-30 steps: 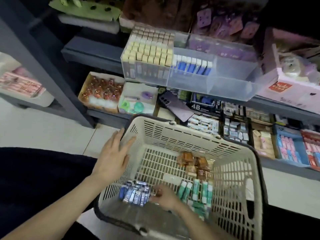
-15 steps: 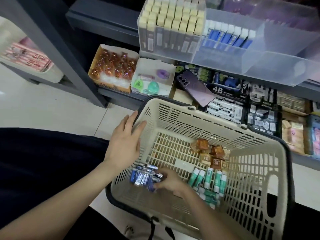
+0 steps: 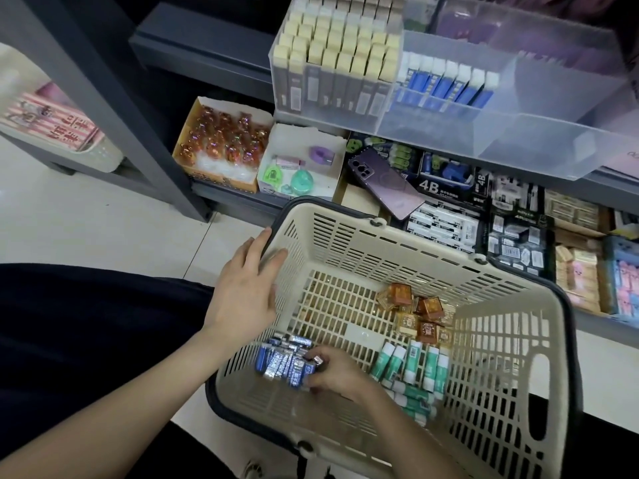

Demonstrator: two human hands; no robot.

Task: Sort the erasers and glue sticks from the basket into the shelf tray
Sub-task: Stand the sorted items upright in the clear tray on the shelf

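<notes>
Right hand (image 3: 337, 375) further into blue erasers (image 3: 280, 363), curled round some, count unclear; left hand (image 3: 242, 292) flat on basket (image 3: 415, 236).

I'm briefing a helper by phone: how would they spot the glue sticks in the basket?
Find the beige basket before the shelves. On its floor, right of the right hand, lie the glue sticks: green-and-white tubes, unlike the blue-wrapped erasers by that hand or the amber blocks.

Lower shelf, just right of the purple phone (image 3: 383, 183): black box (image 3: 436, 191) printed "4B" in white; a second "4B" runs sideways on the neighbouring box (image 3: 481, 183). Far left, pink striped packs (image 3: 52, 122): large characters, illegible. Other labels too small.
</notes>
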